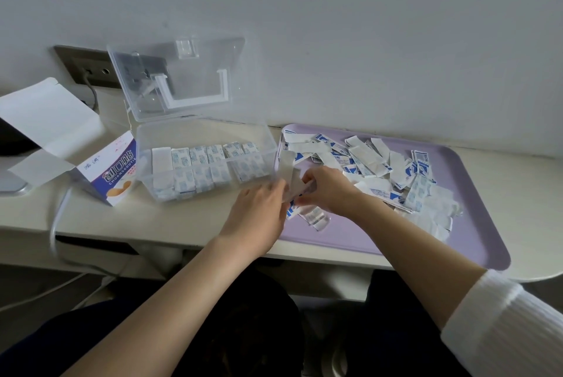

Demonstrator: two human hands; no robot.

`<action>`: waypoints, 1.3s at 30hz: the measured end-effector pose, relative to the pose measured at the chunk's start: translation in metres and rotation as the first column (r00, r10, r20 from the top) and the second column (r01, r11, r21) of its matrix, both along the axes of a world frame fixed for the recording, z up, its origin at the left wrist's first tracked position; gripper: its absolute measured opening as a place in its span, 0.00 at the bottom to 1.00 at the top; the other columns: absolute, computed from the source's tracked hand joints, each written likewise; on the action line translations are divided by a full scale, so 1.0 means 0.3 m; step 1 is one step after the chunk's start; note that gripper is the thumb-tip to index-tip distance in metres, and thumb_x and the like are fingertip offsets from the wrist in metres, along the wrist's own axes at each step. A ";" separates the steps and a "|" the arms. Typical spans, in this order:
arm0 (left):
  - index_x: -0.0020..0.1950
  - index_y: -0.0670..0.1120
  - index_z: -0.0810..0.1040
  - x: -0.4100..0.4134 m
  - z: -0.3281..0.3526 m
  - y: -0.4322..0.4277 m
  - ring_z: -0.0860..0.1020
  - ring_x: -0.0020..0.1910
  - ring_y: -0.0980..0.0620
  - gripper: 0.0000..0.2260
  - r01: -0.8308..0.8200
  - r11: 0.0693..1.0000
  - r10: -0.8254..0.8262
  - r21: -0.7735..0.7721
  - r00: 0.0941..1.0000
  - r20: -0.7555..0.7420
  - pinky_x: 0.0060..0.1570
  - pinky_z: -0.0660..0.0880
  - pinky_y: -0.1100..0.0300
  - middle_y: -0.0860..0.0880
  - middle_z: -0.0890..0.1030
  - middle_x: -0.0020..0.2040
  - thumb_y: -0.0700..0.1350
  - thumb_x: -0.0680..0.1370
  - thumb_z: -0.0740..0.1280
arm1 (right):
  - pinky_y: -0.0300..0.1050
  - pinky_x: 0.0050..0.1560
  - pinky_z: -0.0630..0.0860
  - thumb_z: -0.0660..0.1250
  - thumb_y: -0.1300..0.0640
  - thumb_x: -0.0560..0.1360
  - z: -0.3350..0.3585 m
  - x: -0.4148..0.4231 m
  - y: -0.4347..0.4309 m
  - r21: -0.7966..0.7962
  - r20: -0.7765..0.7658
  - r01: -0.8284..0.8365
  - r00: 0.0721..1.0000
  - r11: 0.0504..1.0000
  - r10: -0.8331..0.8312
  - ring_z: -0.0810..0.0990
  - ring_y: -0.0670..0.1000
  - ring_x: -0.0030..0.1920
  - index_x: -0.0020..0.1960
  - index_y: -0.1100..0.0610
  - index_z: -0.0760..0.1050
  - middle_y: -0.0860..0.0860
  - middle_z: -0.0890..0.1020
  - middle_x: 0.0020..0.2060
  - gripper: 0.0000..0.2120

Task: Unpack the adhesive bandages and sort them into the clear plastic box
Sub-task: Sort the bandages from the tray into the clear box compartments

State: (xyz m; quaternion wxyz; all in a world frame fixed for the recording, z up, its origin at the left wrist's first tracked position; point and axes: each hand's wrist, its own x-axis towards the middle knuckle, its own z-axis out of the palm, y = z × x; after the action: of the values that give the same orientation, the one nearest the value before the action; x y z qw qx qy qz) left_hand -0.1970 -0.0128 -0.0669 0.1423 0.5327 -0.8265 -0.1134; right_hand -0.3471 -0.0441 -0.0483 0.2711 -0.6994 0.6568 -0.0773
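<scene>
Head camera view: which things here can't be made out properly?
Head view, white bandage strips: the left hand and right hand gripping them hide their count.
Head view, print on wrapped bandages in the clear plastic box: too small, blurred.
Head view, grey rounded object: cut off by the left edge.

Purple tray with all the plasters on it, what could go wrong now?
The purple tray lies right at the front edge of the desk, so a bump from an arm might push it off and spill the loose bandages. The left hand and right hand both grip a bunch of bandages; some may slip out before reaching the clear plastic box. Its raised lid could drop shut.
</scene>
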 end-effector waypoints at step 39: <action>0.58 0.44 0.69 -0.104 -0.019 -0.011 0.73 0.55 0.44 0.09 0.010 0.998 -0.007 -0.067 0.999 0.042 0.52 0.65 0.54 0.46 0.75 0.54 0.45 0.79 0.59 | 0.56 0.52 0.74 0.69 0.59 0.74 -0.009 -0.099 0.121 -0.104 0.008 0.019 1.000 0.994 -0.019 0.78 0.60 0.50 0.53 0.59 0.59 0.58 0.79 0.52 0.18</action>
State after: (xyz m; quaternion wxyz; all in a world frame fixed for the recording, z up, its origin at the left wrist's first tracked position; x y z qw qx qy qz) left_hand -0.2282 -0.0162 -0.0727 0.1424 0.5262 -0.8350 -0.0748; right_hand -0.3767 -0.0079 -0.0511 0.2357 -0.7060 0.6576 -0.1163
